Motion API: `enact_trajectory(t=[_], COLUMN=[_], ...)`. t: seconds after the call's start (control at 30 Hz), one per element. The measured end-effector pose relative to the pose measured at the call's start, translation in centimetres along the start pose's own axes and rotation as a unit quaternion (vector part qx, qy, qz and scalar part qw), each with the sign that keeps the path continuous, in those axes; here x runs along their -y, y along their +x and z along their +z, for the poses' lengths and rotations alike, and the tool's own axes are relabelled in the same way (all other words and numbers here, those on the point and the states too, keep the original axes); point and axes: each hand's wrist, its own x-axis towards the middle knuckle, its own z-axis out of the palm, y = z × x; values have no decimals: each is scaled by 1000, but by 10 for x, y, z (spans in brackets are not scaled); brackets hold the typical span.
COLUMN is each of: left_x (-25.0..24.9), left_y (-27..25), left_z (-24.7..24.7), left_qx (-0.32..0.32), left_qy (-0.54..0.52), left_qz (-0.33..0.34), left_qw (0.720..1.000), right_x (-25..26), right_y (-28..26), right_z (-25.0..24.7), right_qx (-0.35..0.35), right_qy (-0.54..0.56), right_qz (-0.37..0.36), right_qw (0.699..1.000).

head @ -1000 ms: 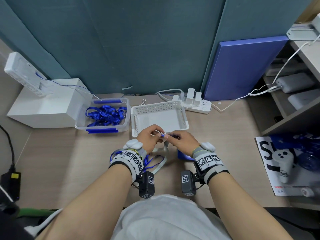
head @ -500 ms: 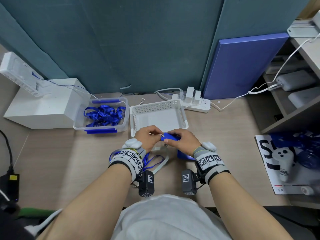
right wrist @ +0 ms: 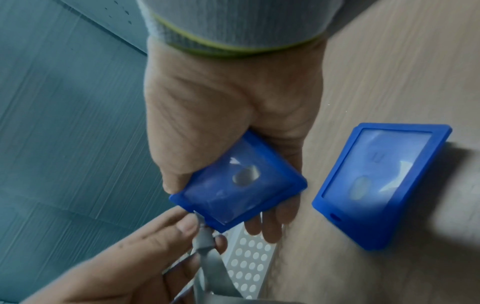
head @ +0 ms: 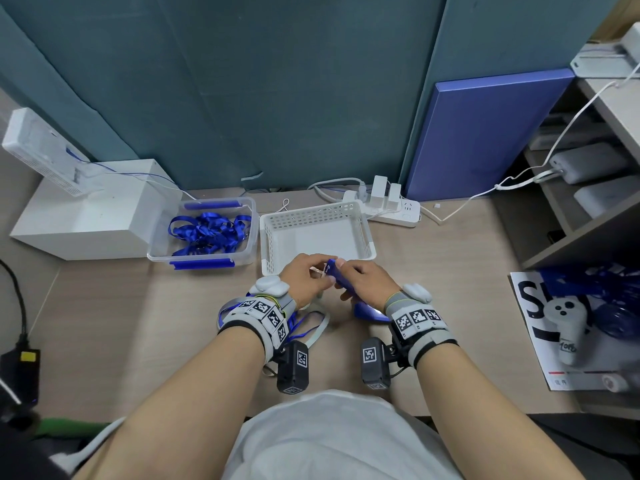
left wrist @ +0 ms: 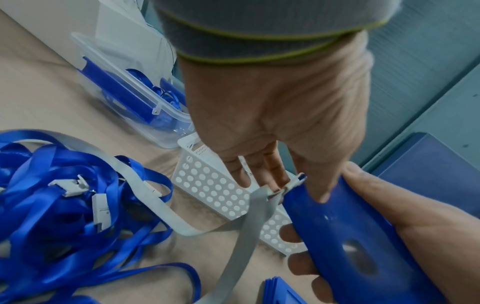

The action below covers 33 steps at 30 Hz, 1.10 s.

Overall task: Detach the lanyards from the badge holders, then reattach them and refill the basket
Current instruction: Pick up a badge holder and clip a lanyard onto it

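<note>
Desk [head: 114, 327]: wooden top under both hands.
White basket [head: 313, 233]: just beyond the knuckles of both hands, nothing visible inside it.
Clear tub [head: 204, 233]: beyond and to the left of the left hand, blue lanyards heaped inside.
Loose lanyards [left wrist: 59, 207]: blue pile on the desk under the left wrist, white clips among them.
Spare badge holders [right wrist: 381, 183]: blue stack lying flat on the desk, just right of the right hand.
Right hand [head: 367, 282]: fingers and thumb curled round the held badge holder [right wrist: 239, 185], gripping its edges, window side toward the wrist camera.
Left hand [head: 304, 278]: thumb and fingertips pinch the clip end of the grey lanyard [left wrist: 249, 222] right against the holder's top edge.
Grey lanyard strap: hangs from the left fingers down to the desk.
</note>
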Motion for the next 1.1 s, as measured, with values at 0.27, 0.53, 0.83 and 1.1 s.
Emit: enact_trajectory(t=[0.27, 0.53, 0.83, 1.1], left_x=[13, 35, -2, 24], left_y=[2, -8, -9, -11], left_z=[-13, -54, -20, -28], left_qx=[-71, -143, -45, -114], left_qy=[-2, 315, 23, 0], left_qz=[-37, -167, 5, -42], left_qw=[997, 923, 999, 993], right_x=[10, 12, 22, 18], right_y=[-11, -10, -4, -6], right_z=[-13, -29, -14, -24], right_qx=[56, -2, 17, -18], right_qy=[58, 3, -33, 0], right_qz=[12, -11, -21, -21], right_qw=[997, 1000, 999, 1000])
